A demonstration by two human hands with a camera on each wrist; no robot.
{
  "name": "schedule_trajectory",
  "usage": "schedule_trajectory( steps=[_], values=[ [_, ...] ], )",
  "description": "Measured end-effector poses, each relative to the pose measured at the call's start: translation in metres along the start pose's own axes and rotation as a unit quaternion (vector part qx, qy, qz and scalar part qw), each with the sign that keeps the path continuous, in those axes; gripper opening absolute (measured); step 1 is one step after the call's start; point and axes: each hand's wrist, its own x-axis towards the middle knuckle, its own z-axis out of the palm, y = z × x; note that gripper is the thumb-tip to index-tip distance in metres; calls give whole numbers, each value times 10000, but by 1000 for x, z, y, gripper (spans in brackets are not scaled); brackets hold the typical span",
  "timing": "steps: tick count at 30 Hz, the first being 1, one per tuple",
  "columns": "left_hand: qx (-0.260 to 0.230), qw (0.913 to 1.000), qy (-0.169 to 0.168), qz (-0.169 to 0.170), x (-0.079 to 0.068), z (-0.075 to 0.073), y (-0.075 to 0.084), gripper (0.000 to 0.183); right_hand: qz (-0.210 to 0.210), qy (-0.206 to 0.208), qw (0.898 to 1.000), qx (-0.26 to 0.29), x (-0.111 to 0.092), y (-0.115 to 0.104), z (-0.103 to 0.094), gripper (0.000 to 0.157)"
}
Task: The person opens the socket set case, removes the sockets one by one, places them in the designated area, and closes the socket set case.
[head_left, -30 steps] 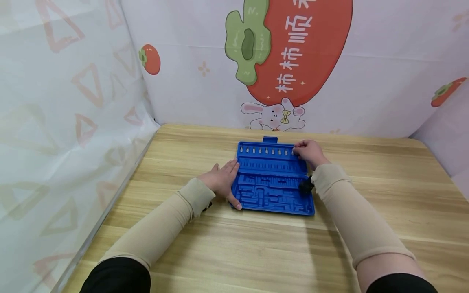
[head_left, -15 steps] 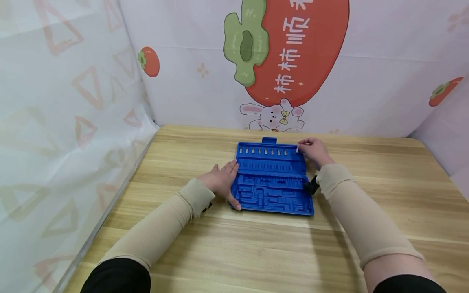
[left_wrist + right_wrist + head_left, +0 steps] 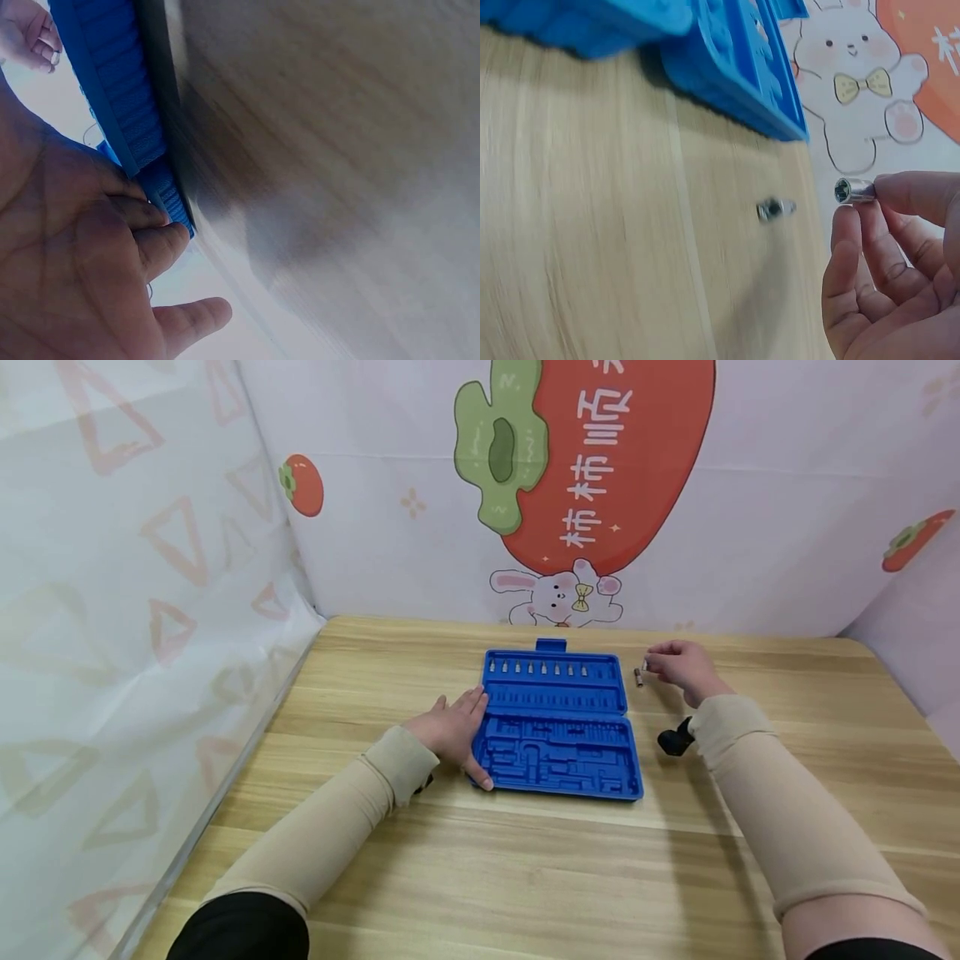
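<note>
My right hand [image 3: 686, 672] is off the right side of the open blue tool case [image 3: 555, 789], above the wooden table. Its thumb and fingertips pinch a small silver socket [image 3: 853, 190], whose hollow end faces left in the right wrist view. Just beside it, a second socket [image 3: 639, 677] lies on the tabletop. My left hand [image 3: 450, 727] rests along the case's left edge, fingers straight and spread, thumb at the front corner. In the left wrist view its fingers touch the ribbed blue side. Several silver sockets [image 3: 530, 668] stand in a row in the lid's top slots.
The case lies flat on the wooden table [image 3: 487, 877], its latch tab [image 3: 551, 645] at the back. A printed cloth [image 3: 390, 552] hangs behind the table, another at the left. A black wrist camera [image 3: 677, 739] hangs under my right wrist.
My right hand has taken the rightmost socket from the row and carried it right, past the case's edge. The second socket on the table now shows. My left hand has stayed in place.
</note>
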Motion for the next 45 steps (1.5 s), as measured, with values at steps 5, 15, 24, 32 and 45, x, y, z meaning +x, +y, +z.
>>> schedule_trajectory(
  steps=[5, 15, 24, 32, 45],
  values=[
    [-26, 10000, 13, 13, 0, -2, 0, 148, -31, 66, 9999, -131, 1, 5, -11, 42],
    [-13, 10000, -29, -17, 2, 0, 0, 148, 49, -66, 9950, -993, 3, 17, -12, 37],
    [-14, 10000, 13, 34, 1, 3, 0, 148, 77, -58, 9938, -1106, 7, 21, -3, 34],
    [-16, 10000, 53, 28, 1, 3, -2, 148, 161, 46, 9924, -1222, 14, 21, 1, 34],
    [-125, 9999, 33, 20, 3, 4, -2, 148, 202, 94, 9878, -1543, 12, 18, 5, 31]
  ],
)
